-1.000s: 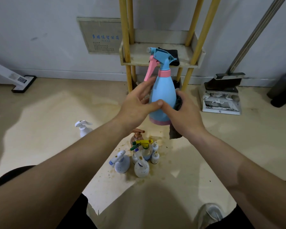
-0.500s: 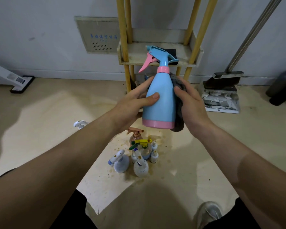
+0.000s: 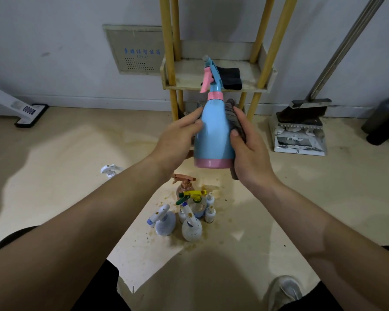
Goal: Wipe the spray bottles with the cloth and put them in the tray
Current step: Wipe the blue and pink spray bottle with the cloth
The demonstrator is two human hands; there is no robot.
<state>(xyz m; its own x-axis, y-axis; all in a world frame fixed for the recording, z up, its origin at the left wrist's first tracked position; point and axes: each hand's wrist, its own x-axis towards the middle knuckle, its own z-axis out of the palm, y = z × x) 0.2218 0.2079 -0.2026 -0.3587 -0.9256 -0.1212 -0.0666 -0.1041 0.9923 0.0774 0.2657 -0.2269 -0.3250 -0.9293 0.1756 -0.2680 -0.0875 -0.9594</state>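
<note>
Floor (image 3: 301, 187) open right of grip | left hand (image 3: 175, 142) clasps spray bottle (image 3: 213, 135) — right hand (image 3: 250, 158) pinches cloth (image 3: 234, 115) against it | tray (image 3: 189, 88) behind: black rag (image 3: 230, 78)

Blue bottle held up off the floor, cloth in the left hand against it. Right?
Wrong hand. The head view shows the cloth in the right hand, pressed on the bottle; the left hand just grips the bottle. It is held off the floor.

Dustpan (image 3: 300, 142) sits on the floor by the wall; vent panel (image 3: 133, 50) above; dark bin (image 3: 384, 122) far right.
</note>
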